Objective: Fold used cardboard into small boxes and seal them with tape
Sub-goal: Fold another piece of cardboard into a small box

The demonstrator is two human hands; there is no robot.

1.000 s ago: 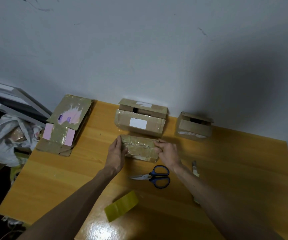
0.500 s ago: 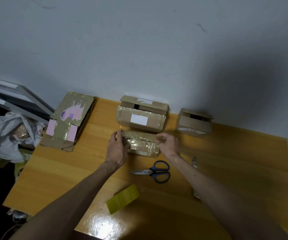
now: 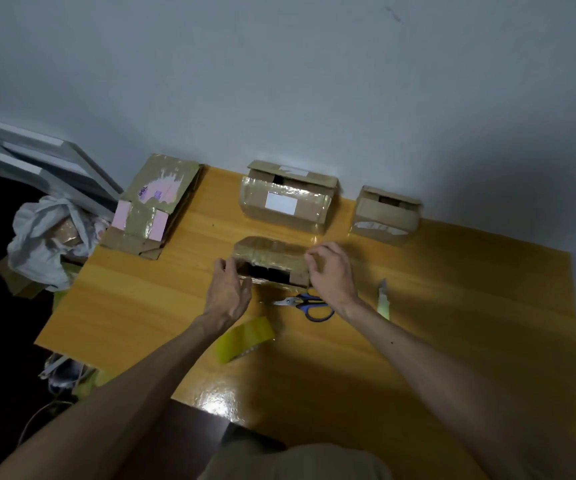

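While the box (image 3: 269, 252) gapes, curled hands (image 3: 227, 292) (image 3: 331, 271) clasp its ends

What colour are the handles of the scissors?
Blue; the metal scissors show best in the head view.

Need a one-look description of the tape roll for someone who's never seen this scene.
Find the orange-brown wooden table against the pale wall. On its near half, beside the left forearm and nearer than the blue-handled scissors, lies the yellow-green tape roll. It alone is a glossy yellow roll; everything around is brown cardboard or a cutting tool.
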